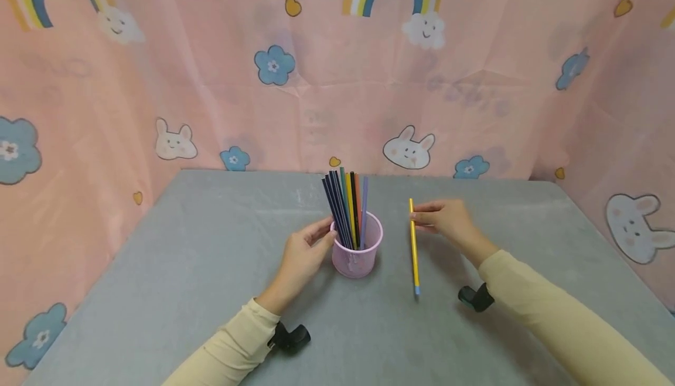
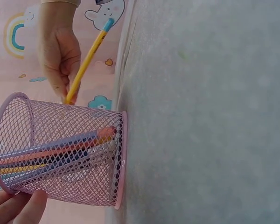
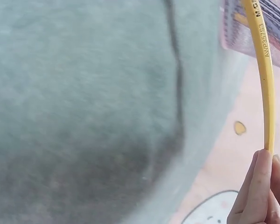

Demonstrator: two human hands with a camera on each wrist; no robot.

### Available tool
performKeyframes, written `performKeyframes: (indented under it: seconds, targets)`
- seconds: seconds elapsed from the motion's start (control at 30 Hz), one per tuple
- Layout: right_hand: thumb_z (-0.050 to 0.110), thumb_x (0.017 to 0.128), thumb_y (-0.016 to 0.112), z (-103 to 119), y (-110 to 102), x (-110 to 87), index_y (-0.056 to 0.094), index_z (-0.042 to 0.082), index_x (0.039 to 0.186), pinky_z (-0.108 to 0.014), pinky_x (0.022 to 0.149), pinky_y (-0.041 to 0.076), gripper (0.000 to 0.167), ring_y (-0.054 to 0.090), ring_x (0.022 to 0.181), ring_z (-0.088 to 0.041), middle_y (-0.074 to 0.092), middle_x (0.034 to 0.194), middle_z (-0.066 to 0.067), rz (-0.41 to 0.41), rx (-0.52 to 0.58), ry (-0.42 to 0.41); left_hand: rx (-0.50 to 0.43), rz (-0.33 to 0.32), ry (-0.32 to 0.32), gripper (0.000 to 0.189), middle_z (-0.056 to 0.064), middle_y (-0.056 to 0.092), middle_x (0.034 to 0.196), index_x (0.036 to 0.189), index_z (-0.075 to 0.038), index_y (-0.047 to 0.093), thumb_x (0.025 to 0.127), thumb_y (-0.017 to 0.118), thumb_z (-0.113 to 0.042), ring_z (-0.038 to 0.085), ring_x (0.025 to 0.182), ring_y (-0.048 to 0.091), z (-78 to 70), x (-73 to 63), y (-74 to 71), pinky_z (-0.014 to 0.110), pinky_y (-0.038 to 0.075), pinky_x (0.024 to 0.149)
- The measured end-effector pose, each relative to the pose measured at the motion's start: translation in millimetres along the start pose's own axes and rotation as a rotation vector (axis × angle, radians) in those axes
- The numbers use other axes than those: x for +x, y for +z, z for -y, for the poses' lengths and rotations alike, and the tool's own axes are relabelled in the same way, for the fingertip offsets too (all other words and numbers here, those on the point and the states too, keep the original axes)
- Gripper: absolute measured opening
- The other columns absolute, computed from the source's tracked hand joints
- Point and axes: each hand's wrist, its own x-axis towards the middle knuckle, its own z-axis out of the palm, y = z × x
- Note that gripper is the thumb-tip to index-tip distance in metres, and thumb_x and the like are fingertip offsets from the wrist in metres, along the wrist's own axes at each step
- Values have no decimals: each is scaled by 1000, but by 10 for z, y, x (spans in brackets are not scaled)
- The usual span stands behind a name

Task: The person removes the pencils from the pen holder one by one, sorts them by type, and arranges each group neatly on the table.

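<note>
Head view: the right hand (image 1: pixel 445 219) pinches a yellow pencil (image 1: pixel 414 251) near its top, right of the pink mesh cup (image 1: pixel 354 263); the left hand (image 1: pixel 306 251) holds that cup. Keep it braced, pencil steep!

You are in a curtained-off nook, room type unclear, with pink rainbow-print cloth (image 1: pixel 337 93) hanging behind and beside a grey table (image 1: pixel 379 327).

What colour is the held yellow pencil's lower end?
Light blue; the lower end shows best in the left wrist view.
</note>
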Motion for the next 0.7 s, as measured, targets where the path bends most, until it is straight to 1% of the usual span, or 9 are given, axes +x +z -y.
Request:
performKeyframes:
  seconds: [0.07, 0.17, 0.43, 0.57, 0.7]
  targets:
    - [19, 93, 70, -35, 23, 2, 63, -5, 128, -31, 87, 60, 43, 71, 79, -4, 70, 119, -19, 11, -8, 11, -5, 2, -5, 40, 19, 63, 134, 133, 4, 59, 97, 63, -13, 32, 127, 60, 9, -9, 3, 45, 45, 111]
    - [19, 93, 71, -96, 63, 13, 64, -5, 127, -30, 85, 60, 42, 71, 79, -5, 70, 118, -19, 25, -4, 16, -6, -2, 4, 40, 20, 63, 133, 133, 5, 59, 97, 62, -12, 32, 127, 60, 30, -26, 0, 45, 45, 111]
    - [14, 92, 71, -195, 92, 55, 61, -10, 126, -26, 74, 62, 43, 71, 72, -5, 71, 103, -11, 55, 70, 49, -10, -10, -3, 41, 19, 64, 133, 134, 5, 58, 97, 63, -12, 32, 127, 60, 38, -47, 9, 43, 46, 110]
    - [14, 93, 70, -202, 83, 73, 61, -10, 127, -25, 72, 62, 43, 71, 72, -5, 72, 104, -11, 56, 83, 62, -12, -13, -4, 40, 19, 63, 134, 134, 4, 58, 97, 63, -12, 32, 127, 60, 17, -30, 20, 43, 46, 110]
    - [14, 93, 70, -203, 87, 90, 61, -10, 127, -23, 71, 62, 42, 71, 72, -6, 71, 106, -14, 50, 63, 66, -16, -15, -5, 40, 20, 64, 133, 133, 4, 59, 97, 63, -11, 32, 126, 60, 9, -11, 34, 43, 46, 110]
